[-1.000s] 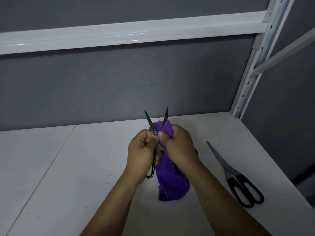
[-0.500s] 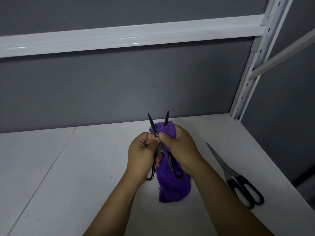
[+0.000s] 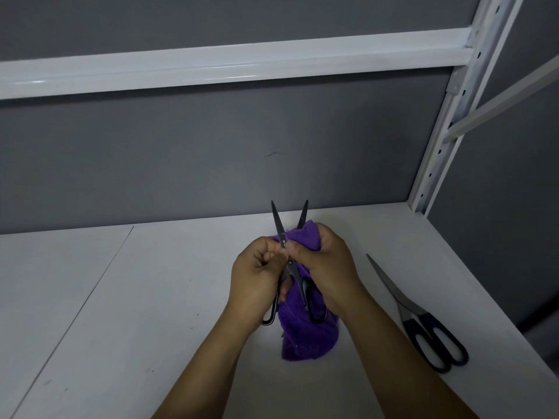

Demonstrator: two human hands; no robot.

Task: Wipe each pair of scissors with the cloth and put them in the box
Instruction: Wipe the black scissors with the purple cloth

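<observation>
Scissors right in the middle, held up over the white bench with both hands wrapped around them. Nearest to us, two bare forearms come in from the bottom edge and meet over the bench. Below the hands, the purple cloth hangs down, its lower end looking to rest on the bench, the upper end bunched behind the blades. The left hand is curled shut on the left handle, with one black loop poking out under the palm. The right hand is closed on the cloth, pressing it against the right blade, thumb tip close by the pivot. The other black loop sits against the purple fabric between the hands. Blades are spread in a narrow V, tips pointing up and away, the right one rising out of the cloth.

Off to the right, a second pair of scissors lies flat and closed on the bench, black handles toward us, tip pointing away, well apart from the hands.

Farther back, a grey wall, a white rail across it, and a white perforated upright at the bench's right corner.
</observation>
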